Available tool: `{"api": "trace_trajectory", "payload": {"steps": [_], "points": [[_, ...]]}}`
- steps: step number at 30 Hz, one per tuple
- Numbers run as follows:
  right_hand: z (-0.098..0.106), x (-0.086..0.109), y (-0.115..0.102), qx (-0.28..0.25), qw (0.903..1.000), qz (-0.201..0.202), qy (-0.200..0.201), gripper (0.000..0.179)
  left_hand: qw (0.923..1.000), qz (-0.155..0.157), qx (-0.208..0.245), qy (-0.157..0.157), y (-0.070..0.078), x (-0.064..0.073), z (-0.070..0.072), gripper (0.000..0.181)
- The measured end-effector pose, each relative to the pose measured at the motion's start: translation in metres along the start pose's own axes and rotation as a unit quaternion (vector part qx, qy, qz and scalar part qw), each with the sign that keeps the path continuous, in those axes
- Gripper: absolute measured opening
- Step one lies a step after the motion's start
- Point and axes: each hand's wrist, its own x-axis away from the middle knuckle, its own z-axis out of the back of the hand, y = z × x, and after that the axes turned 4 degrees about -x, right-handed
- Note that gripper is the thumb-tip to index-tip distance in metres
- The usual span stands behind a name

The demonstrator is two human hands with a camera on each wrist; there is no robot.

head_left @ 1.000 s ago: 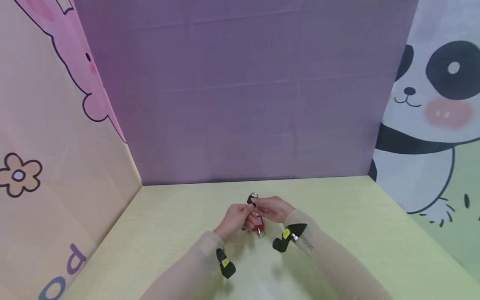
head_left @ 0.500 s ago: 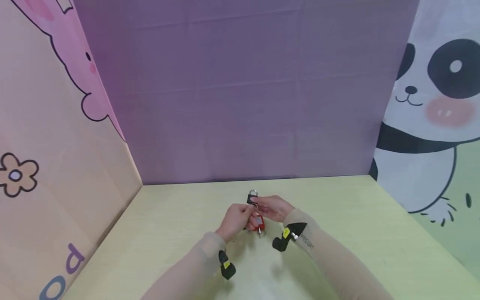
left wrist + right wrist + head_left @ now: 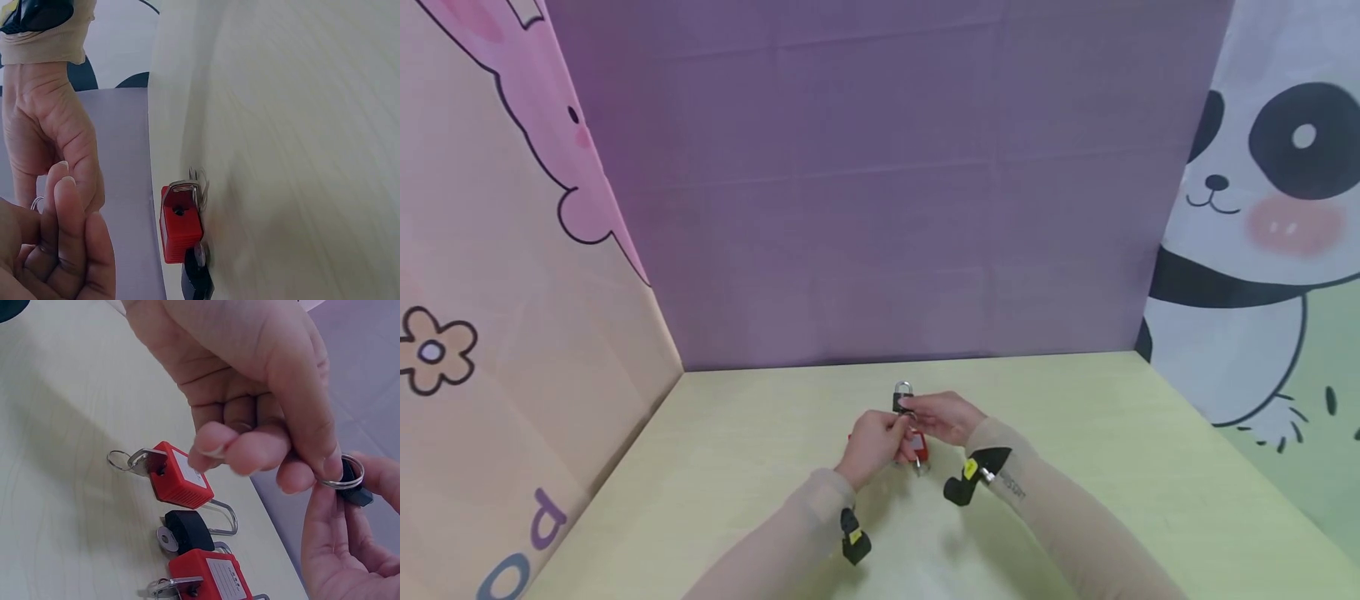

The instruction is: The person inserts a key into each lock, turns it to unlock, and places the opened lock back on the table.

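Observation:
My right hand [image 3: 947, 418] holds a black padlock [image 3: 898, 402] up, its silver shackle pointing away from me. Thumb and forefinger of my left hand [image 3: 867, 443] pinch a metal key ring [image 3: 340, 485] right at the padlock's near end. The other left fingers are loosely curled. In the right wrist view the ring overlaps the black body, and the shackle is hidden. Below the hands lie a red padlock [image 3: 178, 484], another black padlock [image 3: 192, 531] and a second red padlock [image 3: 215, 575], in a row; the red ones have keys on rings in them.
The pale wooden table [image 3: 760, 467] reaches back to a purple cloth wall [image 3: 880, 208]. Printed panels stand on both sides, with a panda [image 3: 1225, 350] on the right and a flower [image 3: 432, 352] on the left. Each wrist wears a small black camera [image 3: 854, 537].
The held padlock has turned slightly, so its shackle shows wider. My left hand and wrist have turned a little, and a bit of red now shows left of that hand.

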Motion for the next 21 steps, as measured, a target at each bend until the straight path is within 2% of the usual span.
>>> {"api": "trace_trajectory", "payload": {"steps": [6, 14, 21], "points": [[-0.001, 0.001, 0.001, -0.004, 1.0000, -0.002, -0.001, 0.019, 0.9997, 0.007, -0.023, 0.005, 0.001, 0.001, -0.001, 0.032], [0.001, 0.001, 0.003, -0.005, 0.9999, -0.009, -0.004, 0.013, 0.9998, 0.005, -0.018, -0.002, -0.002, 0.002, 0.000, 0.033], [0.005, 0.003, 0.005, 0.019, 0.9991, 0.014, -0.035, 0.022, 0.9980, 0.025, 0.012, -0.057, -0.011, 0.001, 0.007, 0.040]]}}
